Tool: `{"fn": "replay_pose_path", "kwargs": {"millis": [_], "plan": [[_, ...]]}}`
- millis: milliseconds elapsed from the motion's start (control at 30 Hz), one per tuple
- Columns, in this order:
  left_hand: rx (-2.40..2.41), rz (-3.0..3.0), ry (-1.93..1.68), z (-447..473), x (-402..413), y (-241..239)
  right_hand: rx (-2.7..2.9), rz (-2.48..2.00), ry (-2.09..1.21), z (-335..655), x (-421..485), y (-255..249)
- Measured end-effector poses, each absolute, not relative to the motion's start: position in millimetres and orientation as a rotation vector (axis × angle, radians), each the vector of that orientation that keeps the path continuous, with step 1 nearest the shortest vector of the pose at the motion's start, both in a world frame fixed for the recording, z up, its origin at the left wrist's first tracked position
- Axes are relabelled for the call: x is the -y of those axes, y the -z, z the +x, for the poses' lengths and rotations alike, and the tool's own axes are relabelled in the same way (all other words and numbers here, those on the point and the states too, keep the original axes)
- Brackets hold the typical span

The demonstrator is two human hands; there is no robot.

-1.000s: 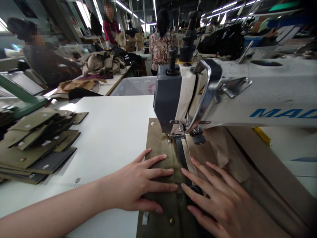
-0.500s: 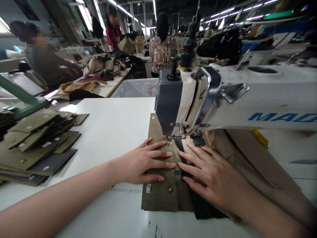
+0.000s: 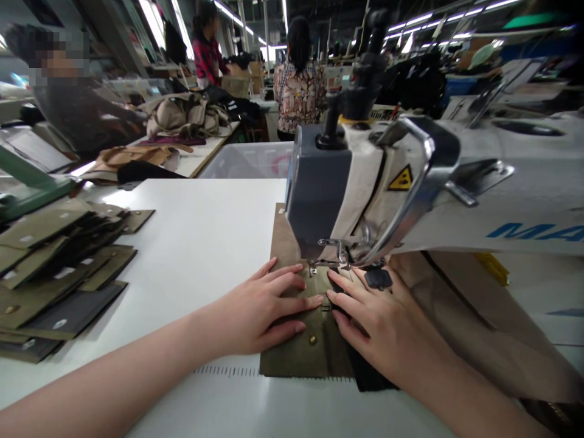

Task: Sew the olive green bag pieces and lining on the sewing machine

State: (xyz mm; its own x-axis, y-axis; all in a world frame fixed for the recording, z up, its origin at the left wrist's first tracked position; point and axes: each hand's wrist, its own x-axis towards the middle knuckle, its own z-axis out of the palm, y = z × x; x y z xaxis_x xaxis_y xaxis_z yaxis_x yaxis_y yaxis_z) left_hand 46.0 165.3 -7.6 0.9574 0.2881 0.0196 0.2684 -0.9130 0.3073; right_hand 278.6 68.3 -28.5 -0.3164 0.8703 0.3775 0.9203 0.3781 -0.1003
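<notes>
Left hand (image 3: 262, 310), right hand (image 3: 383, 325) spread flat on olive fabric panel (image 3: 314, 350); sewing machine (image 3: 456, 188) lettering "MA"

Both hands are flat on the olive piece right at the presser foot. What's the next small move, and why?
Probably ease the olive fabric piece a little further away, under the presser foot. The left hand and right hand press it flat on either side of the black strap, fingertips already close to the foot, so keep them back from the needle area.

White table (image 3: 205, 231) — olive fabric piece (image 3: 305, 347), stacked panels (image 3: 55, 274), sewing machine (image 3: 410, 194).
</notes>
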Motion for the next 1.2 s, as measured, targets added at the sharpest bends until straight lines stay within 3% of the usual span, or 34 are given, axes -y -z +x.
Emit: {"fn": "replay_pose_path", "kwargs": {"millis": [433,600,733,933,1200], "plan": [[-0.472,2.86,-0.095,53,-178,10,2.314,-1.516,0.316,294,-99,39],[-0.364,2.876,-0.148,44,-157,10,2.217,-1.691,0.351,275,-82,39],[-0.314,2.851,-0.369,41,-150,8,2.119,-1.772,0.224,262,-67,47],[-0.823,2.472,-0.72,44,-157,7,2.116,-1.717,0.059,269,-68,55],[-0.31,3.007,-0.235,42,-133,6,2.059,-1.795,0.225,259,-60,58]]}}
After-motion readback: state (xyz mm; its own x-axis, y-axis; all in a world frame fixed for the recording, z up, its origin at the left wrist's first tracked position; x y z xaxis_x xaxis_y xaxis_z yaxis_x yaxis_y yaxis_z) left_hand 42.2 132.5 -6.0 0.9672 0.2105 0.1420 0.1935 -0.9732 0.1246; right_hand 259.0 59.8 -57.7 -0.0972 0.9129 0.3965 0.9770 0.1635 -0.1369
